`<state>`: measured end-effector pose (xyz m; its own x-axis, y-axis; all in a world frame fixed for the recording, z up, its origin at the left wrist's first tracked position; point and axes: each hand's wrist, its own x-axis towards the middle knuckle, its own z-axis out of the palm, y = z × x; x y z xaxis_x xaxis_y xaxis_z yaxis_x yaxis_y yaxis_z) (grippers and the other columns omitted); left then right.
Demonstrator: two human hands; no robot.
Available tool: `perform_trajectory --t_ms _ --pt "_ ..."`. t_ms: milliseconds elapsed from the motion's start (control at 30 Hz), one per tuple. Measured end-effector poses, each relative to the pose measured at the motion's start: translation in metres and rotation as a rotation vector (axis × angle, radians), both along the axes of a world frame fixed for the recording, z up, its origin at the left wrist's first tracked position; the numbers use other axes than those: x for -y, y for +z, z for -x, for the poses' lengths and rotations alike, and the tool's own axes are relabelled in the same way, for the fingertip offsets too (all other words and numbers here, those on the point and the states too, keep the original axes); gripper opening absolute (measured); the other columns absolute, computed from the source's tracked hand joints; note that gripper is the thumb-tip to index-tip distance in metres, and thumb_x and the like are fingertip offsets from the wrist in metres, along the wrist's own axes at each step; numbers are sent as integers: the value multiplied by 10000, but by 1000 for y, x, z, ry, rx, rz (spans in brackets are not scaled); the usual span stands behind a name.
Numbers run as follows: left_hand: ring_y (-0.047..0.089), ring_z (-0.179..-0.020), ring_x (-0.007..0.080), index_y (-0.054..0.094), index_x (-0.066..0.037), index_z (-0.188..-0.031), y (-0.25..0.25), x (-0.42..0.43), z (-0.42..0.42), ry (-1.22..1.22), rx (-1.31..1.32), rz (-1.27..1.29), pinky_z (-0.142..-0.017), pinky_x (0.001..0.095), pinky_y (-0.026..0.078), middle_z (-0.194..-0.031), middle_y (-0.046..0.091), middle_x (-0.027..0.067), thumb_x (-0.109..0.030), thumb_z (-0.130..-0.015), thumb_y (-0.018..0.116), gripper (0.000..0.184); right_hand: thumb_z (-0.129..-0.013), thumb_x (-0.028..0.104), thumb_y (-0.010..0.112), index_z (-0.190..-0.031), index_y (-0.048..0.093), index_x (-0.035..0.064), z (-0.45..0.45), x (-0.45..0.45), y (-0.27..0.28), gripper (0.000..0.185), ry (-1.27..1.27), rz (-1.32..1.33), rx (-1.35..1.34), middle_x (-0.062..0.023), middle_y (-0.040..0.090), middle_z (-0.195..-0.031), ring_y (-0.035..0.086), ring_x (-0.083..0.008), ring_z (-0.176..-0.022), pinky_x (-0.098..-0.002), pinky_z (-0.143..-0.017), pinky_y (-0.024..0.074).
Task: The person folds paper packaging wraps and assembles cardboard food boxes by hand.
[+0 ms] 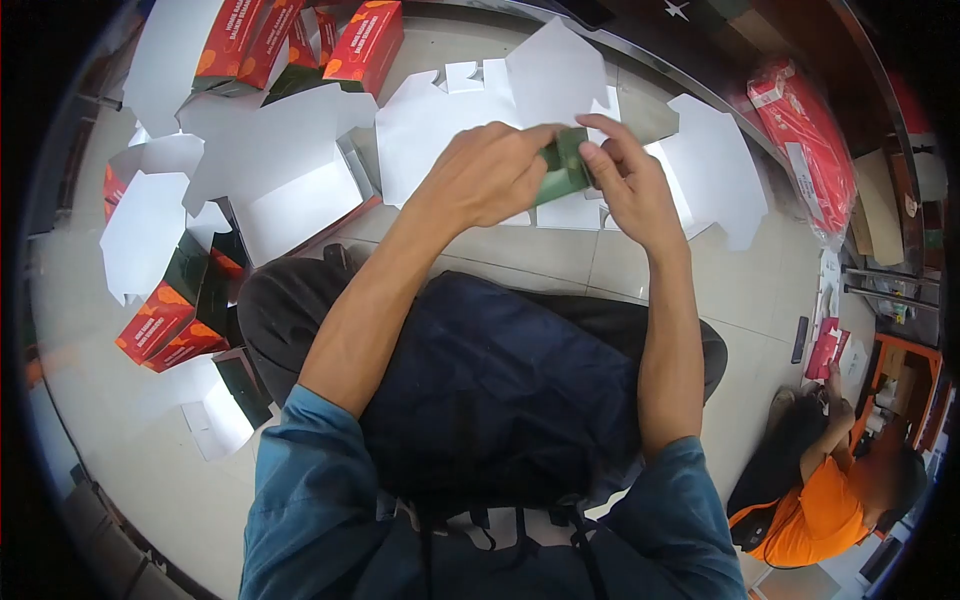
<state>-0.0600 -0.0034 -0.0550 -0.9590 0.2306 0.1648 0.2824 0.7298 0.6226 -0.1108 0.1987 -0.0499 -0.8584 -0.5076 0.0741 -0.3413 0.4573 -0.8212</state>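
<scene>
My left hand (490,178) reaches in from the left, its fingers closed on a green printed panel (562,178) that looks like part of a carton. From the other side my right hand (630,182) pinches the same panel near its upper corner, thumb against the face. Behind and below the hands a white unfolded carton (435,130) lies on the tiled floor; whether the green panel joins it is hidden by the hands. Just left of it stands an open carton (303,212) with a white inside.
Several red and green cartons (365,45) stand at the upper left, more (165,325) at the left. Another white carton (715,165) lies open at right. A plastic-wrapped red bundle (800,150) leans by the furniture. A person in an orange shirt (815,515) sits at lower right.
</scene>
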Motion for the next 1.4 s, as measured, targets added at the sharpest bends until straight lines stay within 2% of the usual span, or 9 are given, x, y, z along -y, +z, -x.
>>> perform_trajectory --t_ms 267,500,600,767,867,933,1100,1233,1400 --pt "560 -589 442 293 -112 -1470 5 -3 -3 122 -83 -177 -649 520 443 -567 530 191 -65 -739 431 745 -891 298 697 -1070 578 76 -7 14 -8 309 -305 -116 -195 -101 581 -627 592 -207 -577 -344 -537 435" --pt "535 -493 370 287 -112 -1487 9 4 -7 21 -152 -251 -596 477 429 -524 499 157 -48 -710 410 788 -900 238 681 -1140 608 59 -16 10 -3 309 73 0 -255 -121 634 -750 588 -226 -616 -333 -593 469" --pt "563 -505 329 451 -145 -1407 10 6 -9 -2 -236 -364 -593 440 460 -556 541 144 -59 -740 465 673 -908 203 666 -1206 628 66 -21 13 0 330 133 52 -218 -148 655 -832 600 -230 -680 -336 -655 485" --pt "661 -629 281 721 -165 -1033 48 34 -9 206 -557 161 -606 369 518 -766 696 98 -83 -811 615 259 -922 180 645 -1234 653 87 -19 14 0 325 103 321 -144 -152 669 -907 618 -220 -763 -323 -727 502" --pt "668 -685 299 716 -176 -1022 88 46 -29 618 -517 339 -624 404 517 -789 685 90 -193 -872 583 201 -924 184 640 -1227 657 93 -12 13 -11 317 -3 221 69 -138 670 -931 634 -212 -813 -295 -765 503" --pt "701 -800 300 709 -181 -1112 101 56 -37 886 -326 471 -741 391 543 -927 725 86 -255 -914 580 247 -903 183 647 -1163 681 96 -9 10 -18 277 39 -273 28 -135 652 -1043 639 -252 -967 -343 -855 509" --pt "651 -982 362 663 -121 -1177 23 137 -19 867 -127 523 -823 476 511 -1060 669 188 -348 -902 566 370 -868 178 661 -1087 703 113 5 4 -83 231 132 -773 -78 -134 604 -1175 595 -307 -1062 -447 -904 498" --pt "657 -1001 349 660 -99 -1168 30 136 -17 875 -164 431 -858 447 509 -1058 674 200 -338 -893 589 371 -848 149 670 -1073 721 137 21 4 -88 231 102 -771 -111 -131 647 -1086 614 -315 -1004 -431 -887 502" --pt "681 -885 314 680 -69 -1007 22 78 -1 437 -113 -32 -784 422 520 -929 707 138 -214 -878 593 213 -838 78 635 -1068 727 126 30 2 -84 252 174 -717 -38 -163 684 -984 636 -334 -970 -420 -878 506"
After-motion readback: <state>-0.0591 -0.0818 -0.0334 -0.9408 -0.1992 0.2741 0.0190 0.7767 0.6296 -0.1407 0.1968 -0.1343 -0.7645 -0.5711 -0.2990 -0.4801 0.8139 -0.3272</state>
